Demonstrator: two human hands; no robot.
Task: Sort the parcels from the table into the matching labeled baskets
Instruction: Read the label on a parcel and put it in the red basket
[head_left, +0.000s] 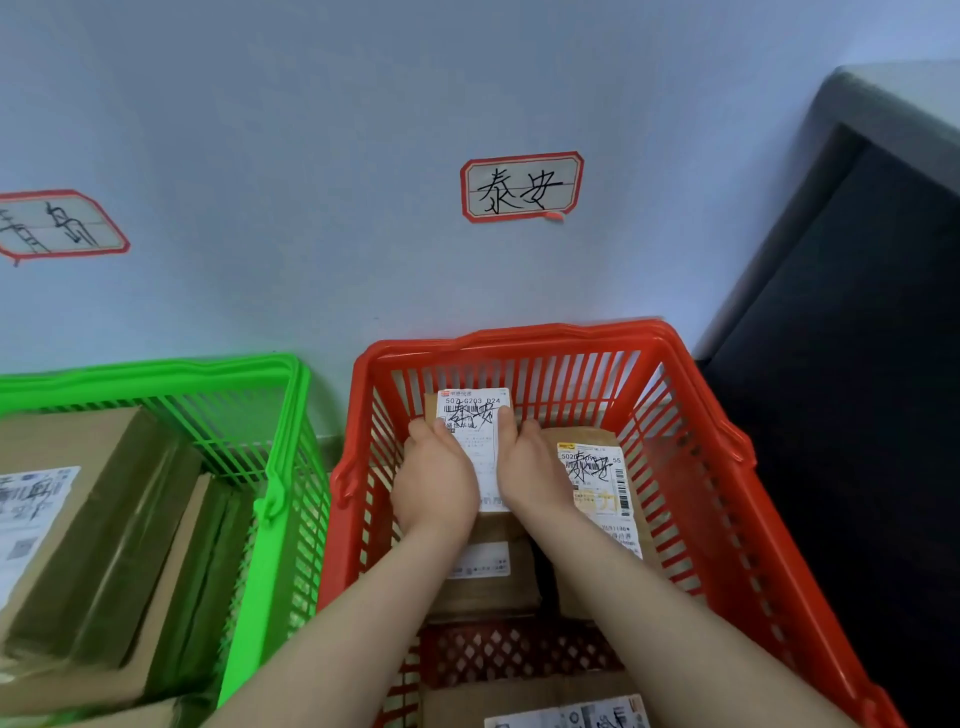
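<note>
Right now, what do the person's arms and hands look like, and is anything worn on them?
Both arms are bare as far as the frame shows: no sleeve on the left forearm or the right forearm. The left hand and the right hand wear no gloves, and no watch, bracelet or ring is visible.

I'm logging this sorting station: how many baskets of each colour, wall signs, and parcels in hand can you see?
Green basket: 1
Red basket: 1
Wall signs: 2
Parcel held between left hand and right hand: 1
Total: 5
</note>
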